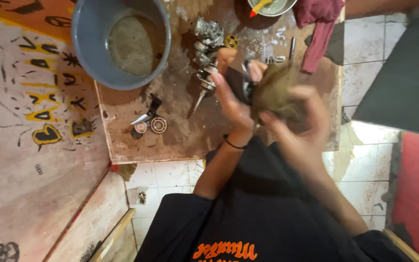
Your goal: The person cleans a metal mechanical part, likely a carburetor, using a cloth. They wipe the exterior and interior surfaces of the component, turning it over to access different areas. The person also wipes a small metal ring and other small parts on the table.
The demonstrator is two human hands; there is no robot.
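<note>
Nearest the camera, the right hand point(299, 121) is clenched around a brownish rag point(275, 94), pressing it against a small dark metal part point(241, 82) that the left hand point(231, 94) is grasping; both are blurred. They hover over a stained wooden table point(180, 136). At eleven o'clock from the hands stands a grey bucket point(122, 41) of murky liquid. At nine o'clock lie two round bearings point(151, 126). A carburettor-like metal assembly point(207, 41) sits at twelve o'clock, and a red cloth point(318, 29) at one o'clock.
</note>
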